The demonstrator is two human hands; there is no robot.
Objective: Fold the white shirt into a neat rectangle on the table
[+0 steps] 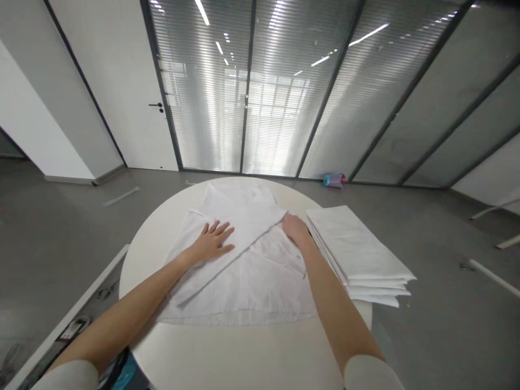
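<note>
A white shirt (244, 254) lies spread on the round surface (227, 352), left hand (213, 244) flat and open on its folded sleeve, right hand (296, 228) pressing its edge beside a folded stack (357, 249), grip unclear.

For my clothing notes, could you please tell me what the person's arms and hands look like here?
Both forearms are bare. The left hand and right hand wear no gloves, and no rings or watch can be seen. A white sleeve, pushed up near the elbow, shows on each arm at the picture's bottom edge.
</note>
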